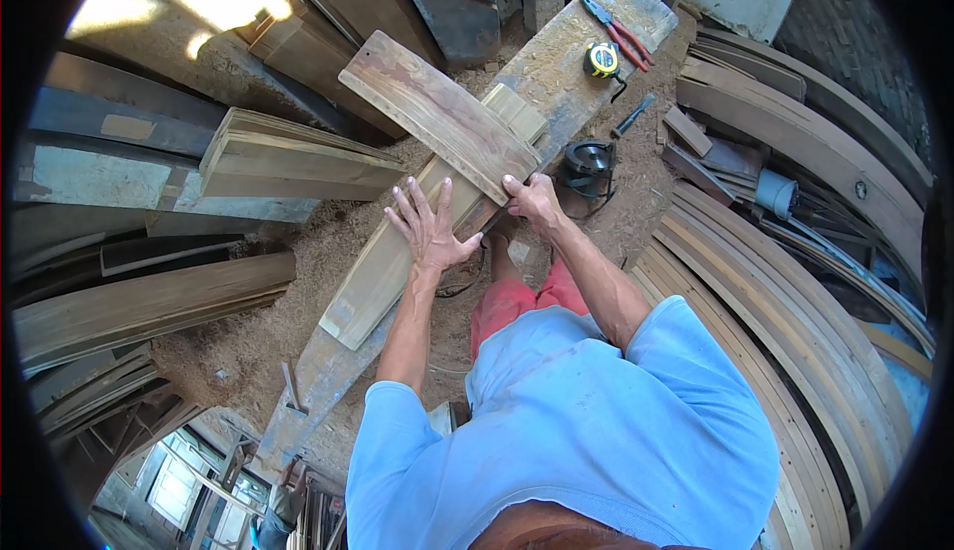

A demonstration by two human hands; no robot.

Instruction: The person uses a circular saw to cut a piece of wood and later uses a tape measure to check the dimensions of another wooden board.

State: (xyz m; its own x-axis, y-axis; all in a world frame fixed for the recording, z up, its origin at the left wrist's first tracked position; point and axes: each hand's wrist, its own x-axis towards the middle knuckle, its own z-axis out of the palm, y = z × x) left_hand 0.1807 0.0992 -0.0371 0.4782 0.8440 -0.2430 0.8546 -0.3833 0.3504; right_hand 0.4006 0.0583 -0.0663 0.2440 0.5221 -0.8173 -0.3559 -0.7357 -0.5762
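A brown wooden board (432, 108) lies crosswise over a longer pale board (373, 287) on a narrow, dusty bench (532, 68). My right hand (534, 200) is closed on the brown board's near right end, with the thumb on top and the fingers partly hidden beneath. My left hand (430, 232) has its fingers spread and rests on the pale board, left of the crossing. Red-handled pliers (618, 35) and a yellow and black tape measure (601, 60) lie at the bench's far end.
On the sawdust-covered ground right of the bench sit a black corded power tool (588, 160) and a dark-handled tool (633, 116). Stacked planks (755, 321) line the right side; more boards (288, 157) lean at the left. A metal piece (291, 388) stands on the bench's near end.
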